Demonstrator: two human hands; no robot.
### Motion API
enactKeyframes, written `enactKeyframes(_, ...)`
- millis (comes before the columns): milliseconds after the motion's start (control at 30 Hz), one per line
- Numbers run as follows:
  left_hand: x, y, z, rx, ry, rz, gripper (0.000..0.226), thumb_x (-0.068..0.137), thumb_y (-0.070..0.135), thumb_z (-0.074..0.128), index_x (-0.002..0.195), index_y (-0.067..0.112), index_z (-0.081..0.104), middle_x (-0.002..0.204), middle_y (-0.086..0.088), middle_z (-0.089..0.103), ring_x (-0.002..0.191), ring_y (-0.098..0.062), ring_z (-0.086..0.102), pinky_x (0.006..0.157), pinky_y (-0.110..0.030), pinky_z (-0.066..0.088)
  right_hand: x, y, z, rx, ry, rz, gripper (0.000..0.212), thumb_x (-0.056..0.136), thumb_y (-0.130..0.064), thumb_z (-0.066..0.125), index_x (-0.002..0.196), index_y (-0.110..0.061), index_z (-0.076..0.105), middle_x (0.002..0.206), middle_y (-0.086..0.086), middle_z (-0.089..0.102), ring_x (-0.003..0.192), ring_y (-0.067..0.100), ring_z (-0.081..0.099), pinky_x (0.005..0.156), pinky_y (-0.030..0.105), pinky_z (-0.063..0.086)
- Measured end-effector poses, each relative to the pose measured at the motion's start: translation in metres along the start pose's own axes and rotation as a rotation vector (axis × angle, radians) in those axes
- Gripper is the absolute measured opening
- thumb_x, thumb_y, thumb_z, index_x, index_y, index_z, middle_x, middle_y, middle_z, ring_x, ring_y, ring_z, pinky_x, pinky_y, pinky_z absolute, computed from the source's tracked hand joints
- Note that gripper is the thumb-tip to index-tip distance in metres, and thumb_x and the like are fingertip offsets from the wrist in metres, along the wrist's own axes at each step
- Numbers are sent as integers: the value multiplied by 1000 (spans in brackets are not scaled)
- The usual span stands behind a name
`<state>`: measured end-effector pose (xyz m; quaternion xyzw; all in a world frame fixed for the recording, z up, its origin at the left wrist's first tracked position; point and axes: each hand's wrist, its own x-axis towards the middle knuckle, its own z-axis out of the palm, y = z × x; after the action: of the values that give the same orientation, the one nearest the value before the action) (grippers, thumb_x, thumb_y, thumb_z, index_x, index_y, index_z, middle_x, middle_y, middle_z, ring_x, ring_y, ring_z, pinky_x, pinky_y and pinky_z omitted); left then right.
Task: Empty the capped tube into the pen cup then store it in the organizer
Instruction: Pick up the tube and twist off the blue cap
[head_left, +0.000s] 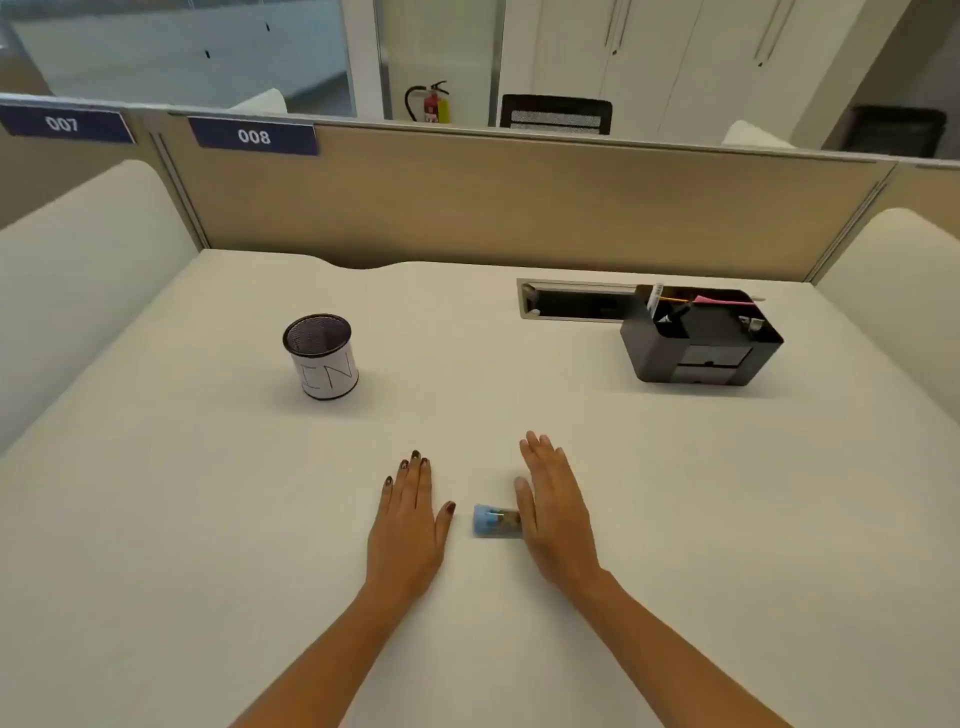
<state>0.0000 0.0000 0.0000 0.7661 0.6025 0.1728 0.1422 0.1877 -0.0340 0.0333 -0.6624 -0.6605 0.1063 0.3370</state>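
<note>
A small clear tube (497, 522) with a blue cap lies on its side on the white desk, cap pointing left, with small items inside. My left hand (408, 519) rests flat on the desk just left of the tube, apart from it. My right hand (553, 509) lies flat just right of it, its thumb touching or nearly touching the tube's uncapped end. Both hands hold nothing. The pen cup (322, 358), a black mesh cylinder wrapped in white paper, stands upright at the far left. The dark grey organizer (701, 338) sits at the far right.
Pens and a pink item stick out of the organizer's top compartments. A recessed cable slot (571, 301) lies left of the organizer. A beige partition (493, 208) closes the desk's back edge, and white padded dividers flank both sides.
</note>
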Motion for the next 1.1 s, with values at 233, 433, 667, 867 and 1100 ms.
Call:
enactKeyframes(233, -5, -1, 2, 49, 34, 15, 64, 98, 40, 33, 150, 11, 10, 161, -4, 9, 148, -17, 7, 118, -28, -2, -23, -1, 2, 62, -238, -17, 45, 100, -29, 51, 143, -17, 46, 152, -4, 44, 138, 10, 42, 113, 26, 37)
enactKeyframes(433, -7, 1, 3, 64, 55, 22, 62, 98, 38, 34, 150, 11, 12, 160, -5, 12, 148, -19, 11, 118, -31, 2, -24, -2, 6, 10, -200, -42, 34, 96, -20, 59, 129, -13, 58, 136, 0, 56, 119, 14, 58, 94, 24, 50)
enactKeyframes(667, -4, 5, -4, -24, -30, -26, 60, 100, 32, 33, 150, 11, 9, 161, -5, 4, 148, -18, 3, 120, -32, 0, -20, -13, 8, 154, -105, 61, 22, 94, -11, 63, 116, -9, 63, 114, 2, 62, 94, 9, 58, 81, 13, 44)
enactKeyframes(867, 0, 31, -37, -868, -95, -337, 36, 101, 29, 37, 135, 29, 48, 145, 8, 46, 139, -15, 35, 111, -27, 28, -16, -37, 5, 459, -46, 295, 24, 90, -17, 70, 114, -15, 67, 105, -1, 69, 87, 7, 63, 78, 11, 49)
enactKeyframes(1100, 0, 53, -57, -1381, -271, -394, 42, 101, 33, 35, 121, 8, 61, 119, -8, 66, 102, -25, 66, 78, -31, 54, -13, -63, 1, 795, -122, 476, 21, 92, -27, 67, 113, -24, 67, 90, 1, 74, 70, 12, 72, 74, 26, 60)
